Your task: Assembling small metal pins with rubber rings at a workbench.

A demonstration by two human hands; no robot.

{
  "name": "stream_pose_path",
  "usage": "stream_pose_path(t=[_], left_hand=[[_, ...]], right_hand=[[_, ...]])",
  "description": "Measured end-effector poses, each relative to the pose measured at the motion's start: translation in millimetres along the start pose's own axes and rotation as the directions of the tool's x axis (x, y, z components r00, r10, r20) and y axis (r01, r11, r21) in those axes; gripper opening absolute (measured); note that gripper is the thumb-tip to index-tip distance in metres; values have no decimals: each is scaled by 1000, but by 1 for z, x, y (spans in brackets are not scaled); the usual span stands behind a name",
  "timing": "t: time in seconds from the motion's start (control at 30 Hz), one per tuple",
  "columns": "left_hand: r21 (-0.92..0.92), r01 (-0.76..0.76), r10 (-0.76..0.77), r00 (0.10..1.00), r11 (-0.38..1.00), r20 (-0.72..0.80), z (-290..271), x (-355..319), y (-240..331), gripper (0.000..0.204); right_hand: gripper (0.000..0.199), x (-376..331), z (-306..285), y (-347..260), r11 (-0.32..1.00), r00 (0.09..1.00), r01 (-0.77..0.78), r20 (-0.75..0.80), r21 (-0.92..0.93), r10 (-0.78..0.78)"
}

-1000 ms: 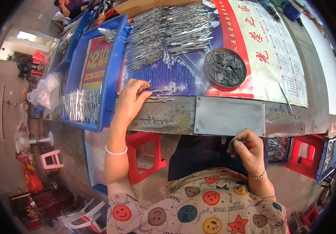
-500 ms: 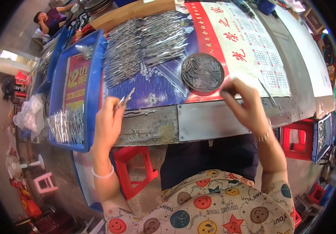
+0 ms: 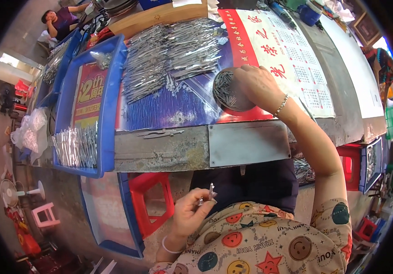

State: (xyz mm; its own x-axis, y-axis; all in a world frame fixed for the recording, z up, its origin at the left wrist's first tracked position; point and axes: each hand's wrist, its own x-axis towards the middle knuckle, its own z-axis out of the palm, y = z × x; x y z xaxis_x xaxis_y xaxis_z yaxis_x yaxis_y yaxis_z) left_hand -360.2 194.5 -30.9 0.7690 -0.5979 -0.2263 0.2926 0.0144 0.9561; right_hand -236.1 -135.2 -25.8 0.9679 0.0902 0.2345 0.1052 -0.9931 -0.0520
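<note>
My left hand [image 3: 191,212] is close to my body, below the table edge, its fingers closed around a small silvery metal tool [image 3: 211,191] whose narrow end sticks up. My right hand [image 3: 260,86] reaches over the round dark bowl [image 3: 218,99] with its fingers bent down at the bowl's right side; the fingertips and anything between them are hidden. Thin grey metal pins [image 3: 225,93] fill the bowl. Left of it, rows of slim silvery metal pieces [image 3: 146,64] lie on the blue printed sheet [image 3: 160,109].
A blue tray [image 3: 108,105] at the left holds upright silvery pieces [image 3: 75,148]. A few loose pieces [image 3: 162,134] and a flat metal plate [image 3: 249,145] lie along the table's front. A red stool [image 3: 169,201] stands below; another person [image 3: 61,23] sits far left.
My left hand has drawn back from above the table toward my body, still holding the metal tool. My right hand has moved forward and left to the bowl.
</note>
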Motion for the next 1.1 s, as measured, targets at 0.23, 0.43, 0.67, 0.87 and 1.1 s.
stream_pose_path(t=[0.23, 0.43, 0.67, 0.87, 1.1], left_hand=[[2, -80, 80, 995, 997, 67, 17, 4, -5, 14], [-50, -68, 73, 992, 996, 106, 32, 10, 0, 9], [13, -128, 125, 980, 992, 153, 46, 15, -3, 6], [32, -135, 126, 971, 990, 205, 55, 20, 4, 8], [24, -43, 36, 970, 999, 239, 59, 21, 7, 9]], right_hand=[[10, -9, 6, 15, 988, 997, 70, -54, 138, -63], [17, -24, -19, 11, 757, 969, -222, 50, 614, 243], [16, -65, -48, -17, 96, 931, -311, 283, 946, 228], [13, -128, -45, -54, -426, 898, -369, 435, 826, 67], [17, -163, -33, -82, -666, 911, -263, 408, 698, 68]])
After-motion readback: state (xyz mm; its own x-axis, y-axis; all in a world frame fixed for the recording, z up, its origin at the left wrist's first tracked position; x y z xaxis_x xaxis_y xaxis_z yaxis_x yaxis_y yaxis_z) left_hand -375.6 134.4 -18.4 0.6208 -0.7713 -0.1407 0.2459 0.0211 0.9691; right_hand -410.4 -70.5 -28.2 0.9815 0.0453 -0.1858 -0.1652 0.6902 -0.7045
